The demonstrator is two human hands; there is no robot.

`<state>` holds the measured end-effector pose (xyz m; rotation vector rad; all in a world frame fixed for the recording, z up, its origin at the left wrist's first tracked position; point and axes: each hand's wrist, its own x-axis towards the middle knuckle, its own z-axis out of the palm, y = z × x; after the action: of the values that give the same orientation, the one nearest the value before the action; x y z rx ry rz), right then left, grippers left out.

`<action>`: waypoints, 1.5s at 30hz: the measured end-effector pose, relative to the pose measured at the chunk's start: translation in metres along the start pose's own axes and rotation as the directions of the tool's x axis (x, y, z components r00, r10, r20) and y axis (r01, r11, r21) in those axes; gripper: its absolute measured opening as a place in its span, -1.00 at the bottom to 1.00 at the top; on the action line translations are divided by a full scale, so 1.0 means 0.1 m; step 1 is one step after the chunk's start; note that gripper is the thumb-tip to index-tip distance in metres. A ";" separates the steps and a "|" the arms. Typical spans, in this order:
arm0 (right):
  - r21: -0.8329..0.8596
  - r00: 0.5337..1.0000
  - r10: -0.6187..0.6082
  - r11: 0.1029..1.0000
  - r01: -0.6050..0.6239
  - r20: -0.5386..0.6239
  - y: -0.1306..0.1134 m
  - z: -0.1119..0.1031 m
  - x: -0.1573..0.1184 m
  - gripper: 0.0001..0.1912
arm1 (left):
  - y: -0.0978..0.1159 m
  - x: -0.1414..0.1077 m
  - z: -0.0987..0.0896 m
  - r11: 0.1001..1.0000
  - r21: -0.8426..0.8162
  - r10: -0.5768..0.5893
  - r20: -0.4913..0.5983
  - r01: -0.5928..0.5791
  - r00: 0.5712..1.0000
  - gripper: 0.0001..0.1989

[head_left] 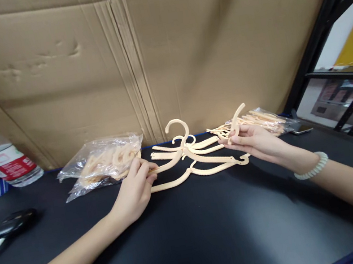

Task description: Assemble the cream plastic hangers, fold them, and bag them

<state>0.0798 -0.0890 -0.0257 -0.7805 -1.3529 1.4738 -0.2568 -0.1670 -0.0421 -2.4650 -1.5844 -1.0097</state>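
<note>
A cream plastic hanger with its hook upright stands in front of more cream hangers on the black table. My left hand has its fingers closed on the left arm of this hanger. In my right hand is a loose curved cream piece, pinched between thumb and fingers and pointing up, above the right end of the hangers. Another hanger lies flat nearest to me. Behind my left hand is a clear bag of hook-shaped pieces; behind my right hand is a bag of long thin pieces.
A tall cardboard sheet rises behind the black table. On the left are a water bottle with a red label and a black object with a white end. A black metal frame stands at the right.
</note>
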 end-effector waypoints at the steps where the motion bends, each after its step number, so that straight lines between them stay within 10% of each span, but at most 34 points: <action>1: -0.035 1.000 0.003 0.999 -0.003 0.001 -0.01 0.01 -0.01 -0.74 | 0.00 0.00 0.00 1.000 0.003 0.003 -0.001 -0.003 1.000 -0.85; 18: -0.152 0.986 0.148 0.979 -0.136 0.071 -0.08 -0.02 -0.03 -0.76 | 0.00 0.01 -0.01 1.000 -0.019 0.022 0.014 -0.022 1.000 -0.89; 29: -0.073 0.895 0.374 0.927 -0.367 0.242 -0.04 -0.10 -0.06 -0.85 | -0.02 -0.01 0.02 0.999 -0.039 -0.017 0.035 0.019 0.999 -0.91; 45: -0.008 0.884 0.425 0.902 -0.432 0.192 -0.01 -0.11 -0.02 -0.80 | -0.03 -0.02 0.02 0.999 -0.028 0.026 0.031 -0.026 0.999 -0.92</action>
<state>0.0910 -0.0873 -0.0269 -0.9819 -1.3427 1.9571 -0.2584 -0.1664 -0.0459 -2.5246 -1.5532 -1.0013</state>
